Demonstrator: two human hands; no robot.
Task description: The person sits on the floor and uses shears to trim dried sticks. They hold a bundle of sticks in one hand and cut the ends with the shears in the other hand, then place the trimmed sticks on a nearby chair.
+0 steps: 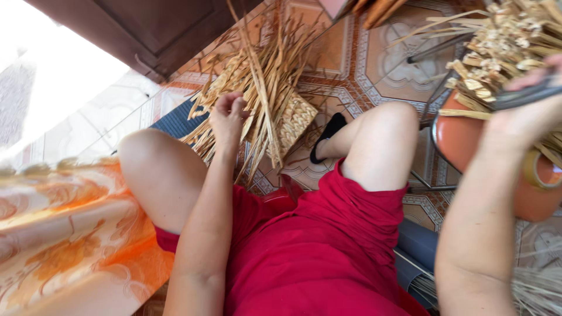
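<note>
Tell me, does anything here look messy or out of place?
Yes: loose straw strips lie scattered over the tiled floor around the half-woven piece that the left hand grips. Its unwoven ends splay unevenly.

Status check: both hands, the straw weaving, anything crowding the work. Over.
Left hand closed on straw strips of the half-woven mat. Right hand grips a dark tool, blurred, beside the orange stool. Loose straw scraps piled there.

Bare tiled floor (374, 64) lies open between the straw bundle (263, 99) and the orange pot (468, 140). Both raised knees crowd the middle; the patterned orange cloth (70, 234) and dark wooden door (152, 29) hem the left.
</note>
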